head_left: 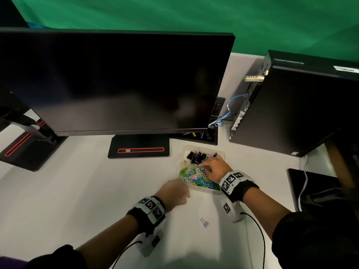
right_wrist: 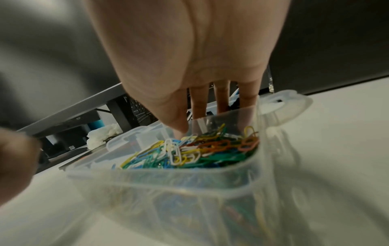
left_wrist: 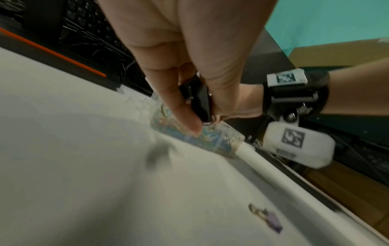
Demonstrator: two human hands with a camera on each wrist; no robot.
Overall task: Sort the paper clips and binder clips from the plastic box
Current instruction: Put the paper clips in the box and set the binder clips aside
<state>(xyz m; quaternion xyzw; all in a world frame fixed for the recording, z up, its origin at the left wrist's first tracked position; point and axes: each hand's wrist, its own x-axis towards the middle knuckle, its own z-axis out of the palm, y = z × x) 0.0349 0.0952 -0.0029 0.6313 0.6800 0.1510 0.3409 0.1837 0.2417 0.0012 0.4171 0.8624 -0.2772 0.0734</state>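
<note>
A clear plastic box (head_left: 221,154) sits on the white desk, with black binder clips (head_left: 195,157) in its far compartment and coloured paper clips (head_left: 194,178) (right_wrist: 189,153) in its near one. My right hand (head_left: 206,166) (right_wrist: 200,119) reaches into the box with straight fingers, and the box wall hides their tips. My left hand (head_left: 185,194) (left_wrist: 204,118) hovers just left of the box's front corner and pinches a black binder clip (left_wrist: 203,99) between thumb and fingers. A purple binder clip (head_left: 205,223) (left_wrist: 271,219) lies alone on the desk nearer to me.
A large dark monitor (head_left: 116,82) on a black stand (head_left: 138,148) rises behind the box. A black computer tower (head_left: 295,105) with a blue cable (head_left: 229,109) stands to the right. A second stand (head_left: 25,150) sits at far left. White desk (head_left: 87,200) stretches left of my hands.
</note>
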